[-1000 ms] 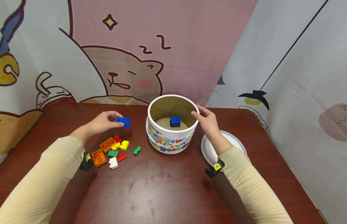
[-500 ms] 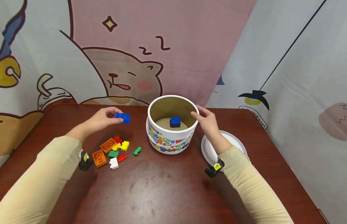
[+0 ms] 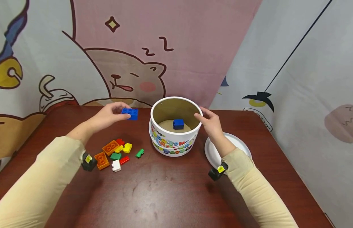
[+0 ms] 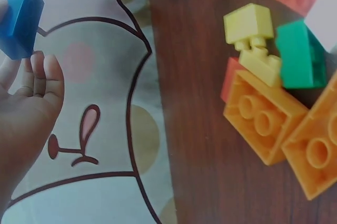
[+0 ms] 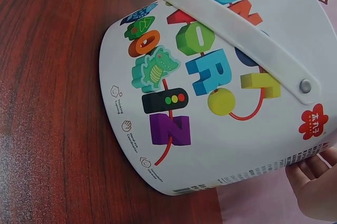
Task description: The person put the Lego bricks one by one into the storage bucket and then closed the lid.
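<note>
My left hand (image 3: 106,117) pinches a blue toy building brick (image 3: 132,114), raised to the left of a white bucket (image 3: 176,145). In the left wrist view the same blue brick (image 4: 22,19) is at the top left, with the ring and little fingers spread below it. Inside the bucket, on its floor, lies another blue brick (image 3: 178,124). My right hand (image 3: 213,123) grips the bucket at its right rim, thumb over the edge and fingers along the outside. The right wrist view shows the bucket's printed wall (image 5: 231,139) and white handle (image 5: 237,39) up close.
Left of the bucket lie several loose bricks: orange (image 3: 102,161), yellow (image 3: 127,148), dark green (image 3: 115,156), red (image 3: 124,160) and white (image 3: 116,165). A small green brick (image 3: 139,153) lies nearer the bucket. A white plate (image 3: 239,143) sits under my right forearm. Patterned cloth hangs behind the table.
My left hand has lifted the blue brick higher and moved it slightly right, closer to the bucket. My right hand and the bucket stay where they were.
</note>
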The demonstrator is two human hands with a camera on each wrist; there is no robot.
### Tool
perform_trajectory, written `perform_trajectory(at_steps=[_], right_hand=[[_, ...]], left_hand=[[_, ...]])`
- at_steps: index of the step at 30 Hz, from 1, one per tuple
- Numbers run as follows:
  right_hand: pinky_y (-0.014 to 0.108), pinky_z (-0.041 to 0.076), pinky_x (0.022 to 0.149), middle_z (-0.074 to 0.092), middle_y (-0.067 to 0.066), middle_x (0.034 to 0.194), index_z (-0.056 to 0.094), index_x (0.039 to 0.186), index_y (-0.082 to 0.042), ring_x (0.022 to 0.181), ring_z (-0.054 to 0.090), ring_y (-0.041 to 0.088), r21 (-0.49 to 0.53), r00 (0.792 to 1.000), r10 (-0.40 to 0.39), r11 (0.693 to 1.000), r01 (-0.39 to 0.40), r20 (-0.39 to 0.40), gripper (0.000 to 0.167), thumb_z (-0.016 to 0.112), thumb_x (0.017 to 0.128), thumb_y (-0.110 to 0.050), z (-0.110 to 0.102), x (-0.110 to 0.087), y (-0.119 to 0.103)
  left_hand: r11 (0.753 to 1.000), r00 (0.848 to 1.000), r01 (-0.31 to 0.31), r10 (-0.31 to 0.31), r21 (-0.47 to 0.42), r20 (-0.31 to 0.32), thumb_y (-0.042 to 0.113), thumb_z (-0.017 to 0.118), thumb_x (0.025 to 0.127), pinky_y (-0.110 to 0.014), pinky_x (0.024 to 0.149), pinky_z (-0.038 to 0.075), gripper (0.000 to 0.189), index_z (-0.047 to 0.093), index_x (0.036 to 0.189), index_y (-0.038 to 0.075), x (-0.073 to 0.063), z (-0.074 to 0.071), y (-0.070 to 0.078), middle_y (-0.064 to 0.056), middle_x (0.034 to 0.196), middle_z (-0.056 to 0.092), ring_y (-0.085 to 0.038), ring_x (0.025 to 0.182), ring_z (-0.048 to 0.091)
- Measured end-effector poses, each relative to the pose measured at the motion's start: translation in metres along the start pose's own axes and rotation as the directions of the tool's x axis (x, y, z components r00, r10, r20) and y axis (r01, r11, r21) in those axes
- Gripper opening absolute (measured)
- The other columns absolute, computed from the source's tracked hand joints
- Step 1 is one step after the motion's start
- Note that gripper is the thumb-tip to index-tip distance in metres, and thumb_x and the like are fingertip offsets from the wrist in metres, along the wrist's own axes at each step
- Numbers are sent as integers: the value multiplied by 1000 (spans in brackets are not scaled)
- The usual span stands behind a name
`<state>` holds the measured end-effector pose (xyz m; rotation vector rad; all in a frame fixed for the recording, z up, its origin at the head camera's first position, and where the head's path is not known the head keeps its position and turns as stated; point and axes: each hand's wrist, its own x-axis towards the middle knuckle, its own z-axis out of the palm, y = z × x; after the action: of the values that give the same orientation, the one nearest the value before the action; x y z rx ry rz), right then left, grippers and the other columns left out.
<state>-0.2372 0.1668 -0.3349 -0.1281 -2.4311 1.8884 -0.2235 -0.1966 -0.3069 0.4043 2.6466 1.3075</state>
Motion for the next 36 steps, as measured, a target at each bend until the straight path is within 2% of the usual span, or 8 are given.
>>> perform_trajectory(at_steps=[9,15,21,25,32,36], right_hand=[[16,42,84,55,17,128,52,132,-5,105,51,13,-3,1000,-7,1000,8,5,48,64,87,-14,0,0,-1],[18,41,86,56,16,128,52,132,-5,108,50,15,-14,1000,-4,1000,4,3,48,64,87,-15,-1,1,-1],[19,41,88,55,17,129,52,133,-5,109,50,15,-24,1000,-4,1000,4,0,49,65,87,-16,-2,1,0],[18,41,87,54,17,130,52,133,-4,108,50,14,-28,1000,-10,1000,10,1,49,65,87,-15,-1,3,1],[15,41,82,56,18,127,53,131,-4,104,51,13,-14,1000,-15,1000,15,-3,47,65,87,-14,0,3,1],[15,42,82,56,17,128,52,132,-4,104,51,13,-16,1000,-10,1000,10,-3,48,65,87,-14,-1,2,0]], left_hand=[[999,999,-46,46,-16,6,30,57,92,-32,83,44,40,50,122,5,3,-4,21,-13,105,55,-24,95,49],[998,998,-59,57,-31,-40,26,59,91,-33,80,43,34,54,117,6,11,1,33,-9,99,57,-21,92,50],[994,996,-87,86,-60,-26,27,59,91,-29,79,43,33,54,116,7,19,7,46,-6,96,55,-20,90,50],[992,994,-112,111,-62,-4,26,58,91,-29,80,43,33,52,116,5,28,12,52,-8,98,53,-22,92,49],[983,987,-162,161,-82,-24,21,61,89,-29,77,42,28,56,111,4,42,25,66,-8,95,53,-21,89,48],[977,983,-183,183,-107,-5,18,62,89,-27,77,41,28,57,111,2,51,34,73,-7,95,53,-20,88,48]])
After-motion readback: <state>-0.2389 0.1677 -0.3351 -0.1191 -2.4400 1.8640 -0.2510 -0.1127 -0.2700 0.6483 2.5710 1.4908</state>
